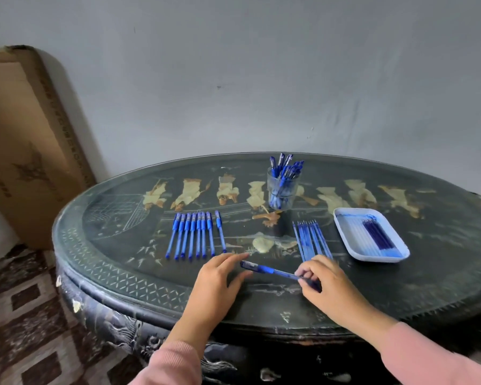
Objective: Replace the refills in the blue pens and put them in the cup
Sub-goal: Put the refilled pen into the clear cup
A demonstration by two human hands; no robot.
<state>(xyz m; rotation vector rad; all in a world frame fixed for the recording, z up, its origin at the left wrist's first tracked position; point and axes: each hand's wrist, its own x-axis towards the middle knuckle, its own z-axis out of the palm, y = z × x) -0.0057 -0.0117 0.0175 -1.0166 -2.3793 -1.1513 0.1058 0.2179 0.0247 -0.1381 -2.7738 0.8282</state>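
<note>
Right hand point(328, 284) pinches one blue pen point(270, 270) in front of the cup point(282, 190); left hand point(220, 276) open, fingers straight, beside the pen's end.

- Left hand point(220, 276) and right hand point(331, 284) are both bare, uncovered from the fingertips to a bit past the wrist.
- Long dusty-pink left sleeve point(172, 365), plain soft-looking fabric, ends in a simple cuff edge on the forearm.
- Matching dusty-pink right sleeve point(433, 359), same plain cloth with a few soft folds. Can't make out the weave, it's a bit blurry tbh.
</note>
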